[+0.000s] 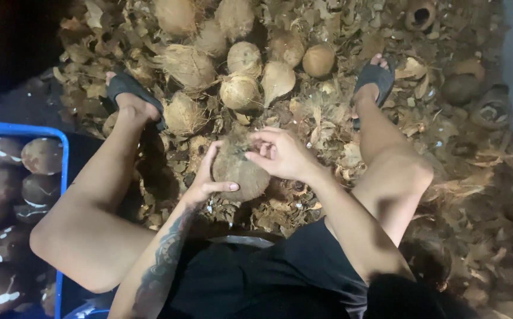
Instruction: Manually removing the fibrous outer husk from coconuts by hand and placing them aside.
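Fibrous brown husk everywhere. Nearest, the left hand (pixel 208 186) cups a husked coconut (pixel 239 171) from 8 o'clock, thumb across its lower side. The right hand (pixel 280 155) sits at its 2 o'clock, fingers curled, pinching fibre at the top. Farther out, loose coconuts (pixel 242 88); blue crate (pixel 61 177) at 9.
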